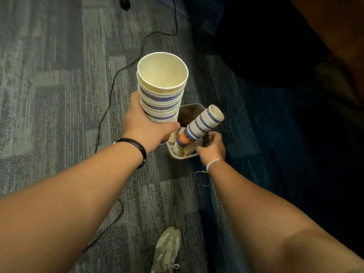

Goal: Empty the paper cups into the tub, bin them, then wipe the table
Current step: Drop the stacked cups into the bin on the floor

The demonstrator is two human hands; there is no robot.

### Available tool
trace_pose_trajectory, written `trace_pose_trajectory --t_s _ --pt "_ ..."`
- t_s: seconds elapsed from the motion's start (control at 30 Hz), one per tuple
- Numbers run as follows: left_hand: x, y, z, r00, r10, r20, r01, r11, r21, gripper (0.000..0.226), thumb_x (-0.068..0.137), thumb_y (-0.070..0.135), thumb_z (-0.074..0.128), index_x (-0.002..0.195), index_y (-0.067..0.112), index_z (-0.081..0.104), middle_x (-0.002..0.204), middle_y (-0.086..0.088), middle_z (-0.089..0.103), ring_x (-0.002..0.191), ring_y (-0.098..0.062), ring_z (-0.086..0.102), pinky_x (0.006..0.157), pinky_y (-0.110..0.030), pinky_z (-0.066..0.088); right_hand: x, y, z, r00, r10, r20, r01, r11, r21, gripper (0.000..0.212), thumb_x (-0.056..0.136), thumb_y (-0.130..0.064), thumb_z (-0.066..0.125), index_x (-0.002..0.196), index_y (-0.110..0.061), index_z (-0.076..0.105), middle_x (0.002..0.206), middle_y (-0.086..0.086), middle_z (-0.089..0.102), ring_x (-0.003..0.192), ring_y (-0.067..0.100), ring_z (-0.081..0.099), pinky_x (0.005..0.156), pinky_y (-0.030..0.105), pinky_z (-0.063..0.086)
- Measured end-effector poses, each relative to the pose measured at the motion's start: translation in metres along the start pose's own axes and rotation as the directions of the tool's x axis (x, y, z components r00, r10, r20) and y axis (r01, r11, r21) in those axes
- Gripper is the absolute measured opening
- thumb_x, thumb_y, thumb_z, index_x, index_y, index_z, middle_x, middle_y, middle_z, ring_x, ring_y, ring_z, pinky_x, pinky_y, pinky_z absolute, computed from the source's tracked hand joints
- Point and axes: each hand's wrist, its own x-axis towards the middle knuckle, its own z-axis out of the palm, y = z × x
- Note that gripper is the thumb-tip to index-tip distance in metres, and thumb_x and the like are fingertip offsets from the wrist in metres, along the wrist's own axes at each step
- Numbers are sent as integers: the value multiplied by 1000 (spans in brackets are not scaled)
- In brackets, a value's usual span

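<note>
My left hand (146, 129) grips an upright stack of nested paper cups (161, 89), white with blue bands, held above the carpet; the top cup looks empty inside. A small beige bin (188, 112) stands on the floor just beyond it. A second, tilted stack of cups (201, 125) leans out of the bin, its open end pointing up and right. My right hand (211, 147) is at the bin's near right rim, fingers curled by the base of that tilted stack; whether it grips the stack is unclear. More pale cups lie inside the bin.
Grey patterned carpet (59, 85) covers the floor, with a black cable (116, 75) running across it on the left. My light shoe (167, 249) is at the bottom. A dark, shadowed area fills the right side.
</note>
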Motion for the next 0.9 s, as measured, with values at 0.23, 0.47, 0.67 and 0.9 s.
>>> trace_pose_trajectory --t_s 0.23,0.47,0.67,0.9 --pt "2 2 32 994 -86 68 82 995 50 93 53 27 92 130 22 40 110 9 55 107 -15 56 86 -22 39 -44 -48 -16 813 -470 345 420 882 212 100 53 -6 83 132 -30 28 136 -4 41 115 -9 47 100 20 42" --pt "3 5 47 889 -76 451 125 989 -80 106 44 55 89 135 26 42 124 13 57 117 -6 53 102 -28 41 -36 -53 -9 966 -257 -2 251 942 224 80 60 -12 86 127 -27 45 112 -10 60 102 4 57 91 24 47" --pt "10 -7 47 910 -213 356 248 967 -55 84 76 67 56 147 27 33 145 2 44 128 -8 41 102 -21 28 0 -25 17 998 -66 -5 66 995 72 84 42 -35 83 119 -15 54 115 2 63 104 16 61 93 33 50" --pt "13 -31 34 945 -255 206 239 966 100 55 95 47 47 142 19 40 142 -4 47 129 -21 45 101 -29 33 20 11 20 970 224 94 -227 974 14 105 59 -4 88 144 -13 27 142 4 41 128 23 43 104 27 33"
